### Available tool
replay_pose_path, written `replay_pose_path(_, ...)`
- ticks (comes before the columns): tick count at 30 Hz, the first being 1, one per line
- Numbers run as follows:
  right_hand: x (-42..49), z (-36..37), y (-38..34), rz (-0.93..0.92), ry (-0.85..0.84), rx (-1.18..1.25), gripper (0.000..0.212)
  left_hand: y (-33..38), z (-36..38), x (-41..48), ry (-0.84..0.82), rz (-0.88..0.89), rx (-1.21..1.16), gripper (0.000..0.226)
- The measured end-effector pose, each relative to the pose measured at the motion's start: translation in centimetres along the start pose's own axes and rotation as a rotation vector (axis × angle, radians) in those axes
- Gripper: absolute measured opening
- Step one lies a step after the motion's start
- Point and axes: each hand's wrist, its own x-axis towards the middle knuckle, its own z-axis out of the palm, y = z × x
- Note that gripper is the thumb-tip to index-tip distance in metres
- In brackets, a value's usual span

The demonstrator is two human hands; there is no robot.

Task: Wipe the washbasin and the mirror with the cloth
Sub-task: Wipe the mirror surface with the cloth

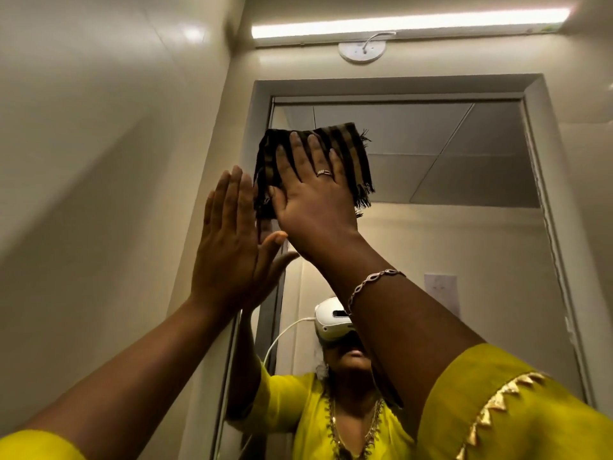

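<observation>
- Two hands are up: our left hand (229, 247) is flat, fingers straight and together, at the left edge of the one mirror (464, 234).
- One striped cloth (346, 151) lies against the mirror's upper left.
- Our right hand (311, 197) presses it, fingers spread straight.

Both arms are reaching up and forward, crossing close together. Right hand (315, 197) is pressing flat, fingers (298, 154) straight, slightly spread, pointing up; ring (324, 173) on one finger, bracelet (371, 282) on the wrist. Left hand (229, 247) is sitting just beside and lower, open, fingers together, thumb sticking out rightward.
</observation>
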Motion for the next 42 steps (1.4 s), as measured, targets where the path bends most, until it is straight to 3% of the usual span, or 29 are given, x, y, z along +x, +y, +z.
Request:
replay_pose_path(11,-3.2,-1.7,7.6,0.089,0.043,-0.026,0.057,0.1,-0.2,0.1,-0.063,0.024,0.043,0.093)
replay_pose_path(26,-7.6,-4.8,18.3,0.211,0.086,-0.187,0.072,-0.7,0.4,0.1,-0.092,0.055,0.128,0.088)
replay_pose_path(42,-9.6,-3.7,15.6,0.383,0.132,-0.156,0.064,-0.7,0.9,0.0,-0.037,-0.009,-0.008,0.087)
